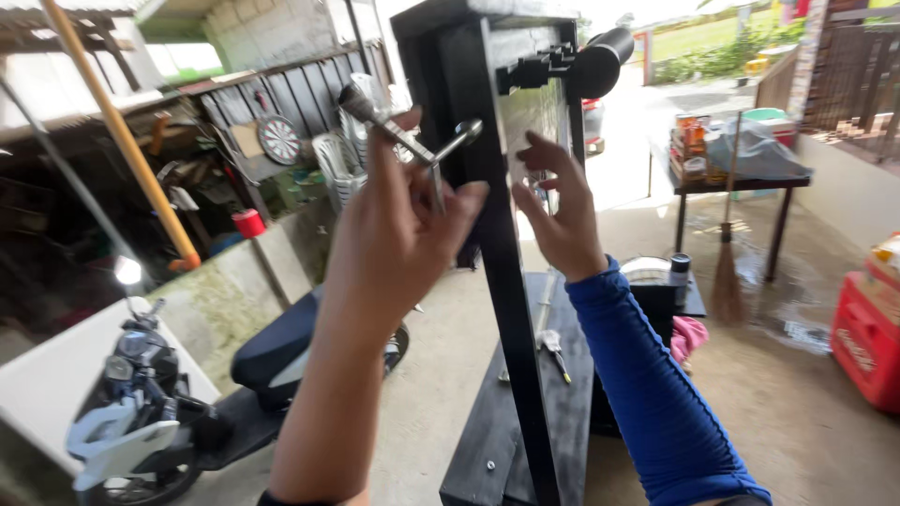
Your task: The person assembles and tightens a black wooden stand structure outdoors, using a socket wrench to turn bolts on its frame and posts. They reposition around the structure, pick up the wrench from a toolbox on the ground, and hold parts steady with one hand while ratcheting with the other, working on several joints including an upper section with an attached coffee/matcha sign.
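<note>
Wrench (403,131) against black frame (511,281), scooter (187,403) beside.

Both arms reach up and forward. The left hand (398,220) is bare-armed, fingers curled in a grip. The right hand (561,220), blue-sleeved, has its fingers loosely spread.

Silver metal tool (405,139) held tilted beside the upright black frame (497,215).

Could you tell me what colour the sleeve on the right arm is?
The sleeve is bright blue, shown in the head view.
</note>
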Available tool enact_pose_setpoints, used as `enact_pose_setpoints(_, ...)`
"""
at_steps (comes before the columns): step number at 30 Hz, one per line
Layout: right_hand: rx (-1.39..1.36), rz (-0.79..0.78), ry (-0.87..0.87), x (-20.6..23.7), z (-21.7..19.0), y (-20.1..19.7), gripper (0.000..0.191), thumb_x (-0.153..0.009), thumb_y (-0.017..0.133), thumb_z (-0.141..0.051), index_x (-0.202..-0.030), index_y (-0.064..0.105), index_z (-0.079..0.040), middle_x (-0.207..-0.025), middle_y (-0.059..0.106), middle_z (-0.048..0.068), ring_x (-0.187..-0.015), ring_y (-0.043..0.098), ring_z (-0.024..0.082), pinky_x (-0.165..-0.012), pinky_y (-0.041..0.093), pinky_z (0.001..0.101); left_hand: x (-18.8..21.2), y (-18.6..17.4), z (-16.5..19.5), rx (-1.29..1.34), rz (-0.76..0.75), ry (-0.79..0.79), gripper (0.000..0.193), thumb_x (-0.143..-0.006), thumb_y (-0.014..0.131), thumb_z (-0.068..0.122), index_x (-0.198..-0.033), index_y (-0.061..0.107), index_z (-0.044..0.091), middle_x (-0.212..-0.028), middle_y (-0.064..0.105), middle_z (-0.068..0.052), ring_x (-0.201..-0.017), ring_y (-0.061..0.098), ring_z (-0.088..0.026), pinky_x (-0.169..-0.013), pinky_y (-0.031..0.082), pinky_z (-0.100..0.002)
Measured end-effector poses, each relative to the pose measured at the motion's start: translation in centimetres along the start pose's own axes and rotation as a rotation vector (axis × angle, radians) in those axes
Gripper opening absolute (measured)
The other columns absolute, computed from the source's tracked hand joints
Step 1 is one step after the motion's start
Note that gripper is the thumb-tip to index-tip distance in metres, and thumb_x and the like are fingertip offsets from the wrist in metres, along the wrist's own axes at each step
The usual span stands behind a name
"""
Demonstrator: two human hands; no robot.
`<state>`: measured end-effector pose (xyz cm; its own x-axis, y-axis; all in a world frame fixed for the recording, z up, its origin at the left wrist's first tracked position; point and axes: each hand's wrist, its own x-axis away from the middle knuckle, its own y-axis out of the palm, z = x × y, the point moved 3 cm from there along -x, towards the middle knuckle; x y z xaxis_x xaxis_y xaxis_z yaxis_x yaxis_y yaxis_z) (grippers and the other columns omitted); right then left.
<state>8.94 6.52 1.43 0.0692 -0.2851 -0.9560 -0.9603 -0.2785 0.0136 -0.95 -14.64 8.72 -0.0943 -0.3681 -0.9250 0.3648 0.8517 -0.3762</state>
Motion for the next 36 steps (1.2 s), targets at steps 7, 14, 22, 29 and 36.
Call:
enact_pose_setpoints(7,-0.058,-0.195,0.047,-1.4,0.0,4.1,0.052,-0.089,0.081,-0.039,-0.126,0.064,-0.006,-0.108,0.073,0.002,-0.102,0.068,0.014,-0.087,0.050,0.0311,-1.2,-4.5,-2.2,-0.417,-0.322,-0.054,0.037,-0.095,0.075,0.017,-0.115,0.049,0.001,-0.083,0.070,-0.006,-0.069,0.074,-0.018,-0.062,0.061,-0.030)
enact_pose_setpoints(14,-0.694,-0.201,0.005,-2.5,-0.9,7.5,0.058,-0.094,0.082,-0.025,-0.138,0.054,0.000,-0.118,0.068,0.004,-0.111,0.062,0.009,-0.099,0.051,0.0267,-4.1,-7.4,0.6,-0.985,-0.521,0.339,0.027,-0.098,0.077,0.017,-0.118,0.059,0.013,-0.073,0.068,-0.005,-0.066,0.070,-0.022,-0.070,0.058,-0.040)
enact_pose_setpoints(22,-0.812,-0.116,0.070,-2.5,0.0,10.0,0.054,-0.095,0.078,-0.027,-0.135,0.058,0.002,-0.115,0.069,0.003,-0.105,0.063,0.007,-0.095,0.052,0.0228,-1.4,-5.8,2.2,-0.915,-0.238,0.361,0.031,-0.088,0.070,-0.003,-0.114,0.060,0.011,-0.103,0.073,-0.006,-0.072,0.069,-0.021,-0.069,0.056,-0.038)
enact_pose_setpoints(29,-0.425,-0.011,0.006,-2.3,-1.0,8.8,0.050,-0.090,0.083,-0.033,-0.122,0.064,0.000,-0.109,0.063,0.005,-0.102,0.063,0.014,-0.086,0.050,0.0289,0.7,-4.3,0.0,-0.979,0.022,0.355,0.008,-0.097,0.066,0.010,-0.104,0.063,0.010,-0.097,0.068,-0.004,-0.076,0.067,-0.018,-0.065,0.053,-0.031)
enact_pose_setpoints(36,-0.492,-0.015,-0.052,-1.5,-2.3,8.4,0.062,-0.085,0.082,-0.027,-0.135,0.059,0.001,-0.119,0.059,0.008,-0.108,0.060,0.018,-0.097,0.051,0.0299,-1.9,-7.1,-3.0,-0.922,0.038,0.828,0.032,-0.101,0.069,0.045,-0.086,0.071,0.016,-0.066,0.064,0.002,-0.053,0.055,-0.013,-0.052,0.040,-0.029)
